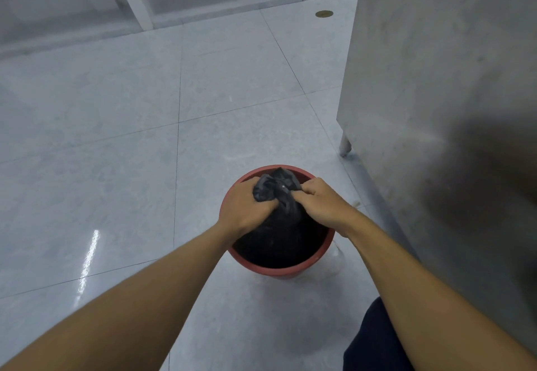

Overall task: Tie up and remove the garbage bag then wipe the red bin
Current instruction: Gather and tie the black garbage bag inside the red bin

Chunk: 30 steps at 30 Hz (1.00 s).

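Here, both hands [247, 205] [322, 202] around the bag neck [279, 190], inside the bin rim [279, 272].

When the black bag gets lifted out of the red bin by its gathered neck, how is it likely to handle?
The garbage bag is probably floppy: its neck crumples between the left hand and right hand. The film looks thin, so it may slip or stretch. It fills the red bin closely, so it may drag. Its weight cannot be judged.
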Tool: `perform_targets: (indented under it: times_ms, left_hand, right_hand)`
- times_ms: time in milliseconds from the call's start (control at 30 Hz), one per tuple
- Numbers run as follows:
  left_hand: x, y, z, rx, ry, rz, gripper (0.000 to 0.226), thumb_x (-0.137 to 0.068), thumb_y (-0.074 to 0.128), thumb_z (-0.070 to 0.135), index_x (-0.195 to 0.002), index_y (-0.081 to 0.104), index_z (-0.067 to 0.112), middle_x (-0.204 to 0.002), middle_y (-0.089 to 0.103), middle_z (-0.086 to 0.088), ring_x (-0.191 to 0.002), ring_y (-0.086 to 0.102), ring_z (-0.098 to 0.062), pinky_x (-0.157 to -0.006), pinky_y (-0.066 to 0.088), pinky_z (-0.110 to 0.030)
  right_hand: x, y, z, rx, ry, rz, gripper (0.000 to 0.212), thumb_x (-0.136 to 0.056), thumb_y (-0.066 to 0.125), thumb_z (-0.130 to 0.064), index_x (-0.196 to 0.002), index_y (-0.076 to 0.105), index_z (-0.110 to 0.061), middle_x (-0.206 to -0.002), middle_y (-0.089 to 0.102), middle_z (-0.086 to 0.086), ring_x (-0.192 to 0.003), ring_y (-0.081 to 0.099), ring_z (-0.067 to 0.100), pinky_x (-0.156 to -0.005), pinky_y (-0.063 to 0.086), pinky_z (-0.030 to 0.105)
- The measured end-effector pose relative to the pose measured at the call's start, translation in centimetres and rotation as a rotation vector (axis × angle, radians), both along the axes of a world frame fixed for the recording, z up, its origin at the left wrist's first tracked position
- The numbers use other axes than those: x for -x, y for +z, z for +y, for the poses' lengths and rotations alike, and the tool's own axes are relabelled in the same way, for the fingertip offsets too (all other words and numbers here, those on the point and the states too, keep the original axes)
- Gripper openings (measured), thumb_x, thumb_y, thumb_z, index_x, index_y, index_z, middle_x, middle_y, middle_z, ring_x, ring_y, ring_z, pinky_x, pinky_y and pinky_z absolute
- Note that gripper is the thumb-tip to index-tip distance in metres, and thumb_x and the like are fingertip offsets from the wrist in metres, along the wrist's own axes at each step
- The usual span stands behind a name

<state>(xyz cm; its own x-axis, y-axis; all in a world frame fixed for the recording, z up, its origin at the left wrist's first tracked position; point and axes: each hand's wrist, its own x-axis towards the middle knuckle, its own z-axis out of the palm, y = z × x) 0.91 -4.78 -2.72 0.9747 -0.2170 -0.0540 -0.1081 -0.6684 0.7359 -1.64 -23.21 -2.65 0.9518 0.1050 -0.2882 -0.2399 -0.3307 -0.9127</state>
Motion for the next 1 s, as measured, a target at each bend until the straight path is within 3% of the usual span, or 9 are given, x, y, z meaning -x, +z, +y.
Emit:
perform_targets:
  times_ms: [100, 200, 267, 433, 533, 633, 767, 933, 1000]
  left_hand:
    - [0.0, 0.2, -0.9, 0.136, 0.048, 0.013, 0.011, -0.081, 0.074, 0.013, -0.091, 0.073, 0.016, -0.079, 0.075, 0.004, -0.072, 0.070, -0.009, -0.062, 0.054, -0.014]
    - [0.1, 0.4, -1.7, 0.283, 0.064, 0.016, 0.006, -0.084, 0.069, 0.009, -0.082, 0.071, 0.014, -0.066, 0.071, 0.008, -0.058, 0.064, 0.001, -0.049, 0.044, -0.007]
    - [0.0, 0.3, -2.0, 0.348, 0.149, 0.087, 0.010, -0.088, 0.065, 0.011, -0.090, 0.066, 0.020, -0.075, 0.072, 0.010, -0.065, 0.067, -0.002, -0.048, 0.045, -0.006]
    - [-0.6, 0.4, -2.2, 0.598, 0.244, 0.372, 0.050, -0.088, 0.048, 0.012, -0.137, 0.044, 0.023, -0.116, 0.061, -0.006, -0.092, 0.065, -0.017, -0.060, 0.054, -0.019]
    - [-1.0, 0.6, -2.3, 0.776, 0.168, 0.542, 0.065, -0.064, 0.047, 0.013, -0.129, 0.048, 0.006, -0.097, 0.061, -0.009, -0.087, 0.063, -0.025, -0.071, 0.055, -0.034]
    - [-0.8, 1.0, -2.2, 0.696, 0.068, 0.559, 0.064, -0.055, 0.046, -0.001, -0.118, 0.054, 0.006, -0.093, 0.068, -0.013, -0.076, 0.074, -0.019, -0.063, 0.057, -0.026]
    - [-0.9, 0.5, -1.0, 0.456, -0.101, 0.395, 0.073, -0.075, 0.054, -0.010, -0.140, 0.055, 0.025, -0.114, 0.075, -0.006, -0.099, 0.075, -0.017, -0.072, 0.059, -0.022]
    - [-0.8, 0.3, -0.3, 0.343, -0.152, 0.317, 0.062, -0.075, 0.085, 0.010, -0.129, 0.063, 0.029, -0.108, 0.078, 0.011, -0.099, 0.074, -0.006, -0.074, 0.057, -0.013]
    - [-0.9, 0.1, -0.3, 0.305, -0.141, 0.348, 0.061, -0.069, 0.091, 0.018, -0.123, 0.066, 0.031, -0.105, 0.078, 0.010, -0.098, 0.075, -0.008, -0.074, 0.059, -0.017]
  right_hand:
    - [0.1, -0.6, 0.0, 0.003, -0.104, -0.106, 0.014, -0.096, 0.067, -0.024, -0.097, 0.080, -0.027, -0.084, 0.078, -0.005, -0.085, 0.074, 0.017, -0.082, 0.061, 0.035]
    - [0.1, -0.5, 0.8, -0.099, -0.239, -0.097, 0.016, -0.087, 0.077, -0.013, -0.100, 0.073, -0.021, -0.086, 0.077, 0.003, -0.079, 0.076, 0.021, -0.081, 0.063, 0.045]
    - [0.3, -0.2, 1.2, -0.181, -0.197, -0.092, 0.016, -0.088, 0.076, -0.010, -0.102, 0.076, -0.018, -0.091, 0.079, 0.002, -0.084, 0.077, 0.018, -0.084, 0.063, 0.043]
    - [0.8, 0.2, 1.1, -0.302, 0.031, -0.044, 0.031, -0.089, 0.072, -0.012, -0.118, 0.077, -0.022, -0.102, 0.080, -0.001, -0.099, 0.075, 0.015, -0.094, 0.058, 0.030]
    - [0.7, -0.2, 0.9, -0.200, -0.034, -0.068, 0.033, -0.088, 0.076, -0.011, -0.119, 0.076, -0.023, -0.098, 0.080, -0.001, -0.093, 0.076, 0.013, -0.095, 0.058, 0.034]
    - [0.3, -0.6, 0.7, -0.163, -0.161, -0.072, 0.029, -0.085, 0.079, -0.013, -0.111, 0.079, -0.026, -0.093, 0.080, -0.006, -0.089, 0.076, 0.010, -0.091, 0.060, 0.036]
    - [-0.2, -1.0, 0.3, -0.227, -0.337, -0.018, 0.021, -0.077, 0.086, -0.013, -0.096, 0.077, -0.017, -0.086, 0.079, 0.001, -0.084, 0.077, 0.017, -0.084, 0.062, 0.037]
    - [-0.3, -0.5, -0.2, -0.351, -0.344, 0.107, 0.011, -0.081, 0.084, -0.015, -0.092, 0.080, -0.015, -0.086, 0.080, 0.004, -0.082, 0.078, 0.022, -0.074, 0.063, 0.034]
    - [-0.2, -0.3, -0.2, -0.337, -0.296, 0.117, 0.009, -0.085, 0.081, -0.018, -0.094, 0.082, -0.017, -0.087, 0.080, 0.002, -0.082, 0.078, 0.017, -0.069, 0.062, 0.027]
